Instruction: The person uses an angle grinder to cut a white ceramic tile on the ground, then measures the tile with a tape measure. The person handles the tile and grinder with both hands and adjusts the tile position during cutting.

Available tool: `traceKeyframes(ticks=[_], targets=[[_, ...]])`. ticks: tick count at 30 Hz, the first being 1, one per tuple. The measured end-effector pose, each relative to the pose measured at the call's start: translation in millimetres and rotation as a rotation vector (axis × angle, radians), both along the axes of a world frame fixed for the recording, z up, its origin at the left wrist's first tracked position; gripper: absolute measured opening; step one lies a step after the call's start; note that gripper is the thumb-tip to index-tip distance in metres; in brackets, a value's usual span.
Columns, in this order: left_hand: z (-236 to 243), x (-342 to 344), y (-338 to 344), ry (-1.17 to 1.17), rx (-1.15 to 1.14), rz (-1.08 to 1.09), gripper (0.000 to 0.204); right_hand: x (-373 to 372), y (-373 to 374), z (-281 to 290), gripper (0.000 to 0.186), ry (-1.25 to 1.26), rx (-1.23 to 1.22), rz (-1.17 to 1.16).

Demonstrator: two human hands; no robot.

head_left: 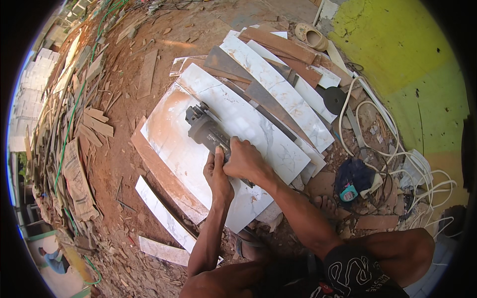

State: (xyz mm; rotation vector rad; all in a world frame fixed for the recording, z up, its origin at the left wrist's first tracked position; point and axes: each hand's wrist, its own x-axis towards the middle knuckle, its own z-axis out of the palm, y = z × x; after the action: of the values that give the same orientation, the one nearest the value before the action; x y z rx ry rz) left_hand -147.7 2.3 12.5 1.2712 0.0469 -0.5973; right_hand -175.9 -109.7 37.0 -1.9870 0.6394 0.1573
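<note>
A dark angle grinder [207, 130] lies over a white marble-look tile [258, 130], its head end pointing away from me. My left hand [217, 175] wraps round the grinder's body from the left. Just beside it, my right hand [243, 158] is closed over the same body from the right. Near the grinder's head a thin dark line runs along the tile toward its far edge. Reddish dust covers the tile's left part [171, 116], and pale dust lies right of the tool. The grinder's disc is mostly hidden.
Cut tile strips [278, 89] are stacked beyond and right of the tile; another strip [164, 213] lies at left. A black disc [334, 101], white cable [392, 134], dark cloth bundle [352, 179] and clog [311, 37] sit at right. Wood scraps [74, 109] cover the left ground.
</note>
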Motion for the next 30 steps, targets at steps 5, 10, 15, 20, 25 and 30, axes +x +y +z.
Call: traceKeyframes(ticks=[5, 10, 15, 20, 25, 30], targets=[[1.4, -4.5, -1.2, 0.006, -0.022, 0.01, 0.038, -4.2, 0.6, -0.1, 0.048, 0.006, 0.003, -0.009], [-5.1, -8.7, 2.4, 0.029, -0.056, 0.011, 0.036, -10.0, -1.0, 1.3, 0.049, -0.003, 0.018, 0.008], [-3.4, -13.7, 0.9, 0.022, -0.068, 0.026, 0.035, -14.3, 0.0, -0.2, 0.05, 0.012, 0.005, 0.011], [-6.9, -16.6, 1.0, -0.018, -0.016, 0.019, 0.036, -17.3, 0.8, 0.6, 0.049, 0.03, -0.006, 0.017], [-6.5, -20.3, 1.1, -0.037, -0.001, 0.011, 0.036, -21.4, -1.2, 8.0, 0.048, 0.061, 0.028, 0.015], [-6.9, -23.8, 0.9, -0.021, -0.019, 0.018, 0.036, -24.9, -1.9, 7.3, 0.048, 0.049, 0.03, 0.015]])
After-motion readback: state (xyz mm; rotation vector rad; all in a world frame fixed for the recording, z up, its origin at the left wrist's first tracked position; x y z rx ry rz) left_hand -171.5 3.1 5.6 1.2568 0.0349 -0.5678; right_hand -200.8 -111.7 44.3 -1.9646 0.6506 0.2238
